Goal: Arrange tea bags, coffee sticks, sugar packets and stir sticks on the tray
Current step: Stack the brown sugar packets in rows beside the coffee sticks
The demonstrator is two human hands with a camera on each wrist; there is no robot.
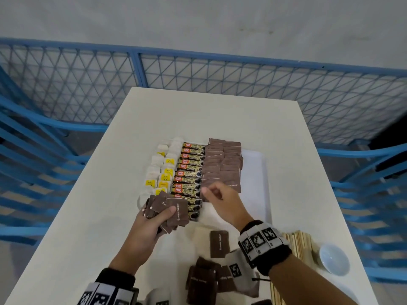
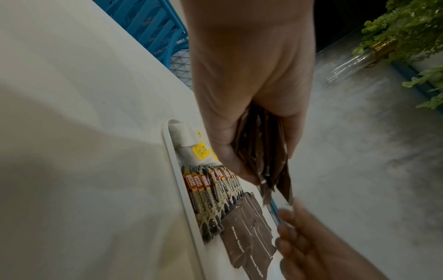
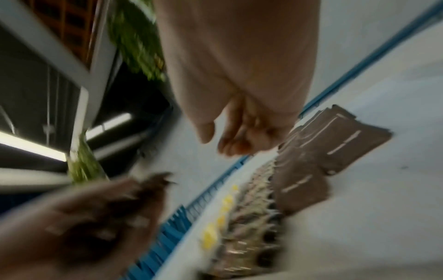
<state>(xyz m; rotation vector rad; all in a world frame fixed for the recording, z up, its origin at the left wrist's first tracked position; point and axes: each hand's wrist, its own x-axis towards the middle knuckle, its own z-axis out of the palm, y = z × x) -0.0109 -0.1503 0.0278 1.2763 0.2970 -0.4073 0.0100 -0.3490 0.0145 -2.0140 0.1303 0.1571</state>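
Presently, your stock on hand:

Sugar packets, held (image 1: 169,213): a fanned brown sheaf clasped in your left hand (image 1: 146,226), fingers curled round it, above the near end of the tray (image 1: 256,172).
Sugar packets, placed (image 1: 220,166): overlapping rows on the tray, just beside the coffee sticks (image 1: 189,172); tea bags (image 1: 161,170) fill the left column.
Sugar packets, loose (image 1: 219,244): scattered on the surface (image 1: 88,216) near you.
Stir sticks (image 1: 297,245): a pale bundle on the surface beside a white bowl (image 1: 334,259), not yet on the tray.
Right hand (image 1: 222,200): fingers loosely curled over the near end of the placed row; you appear to hold nothing, though blur keeps that a judgement.
Handling: likely light, thin and limp, with slick paper faces; you would do best to pinch one packet by a short edge and peel it from the sheaf, as a loose clasp may let several slide.
Left wrist view: shows the sheaf edge-on and the tray's raised rim (image 2: 172,170), which the head view hides.
Right wrist view: badly blurred; adds only the underside of your curled fingers (image 3: 237,145).
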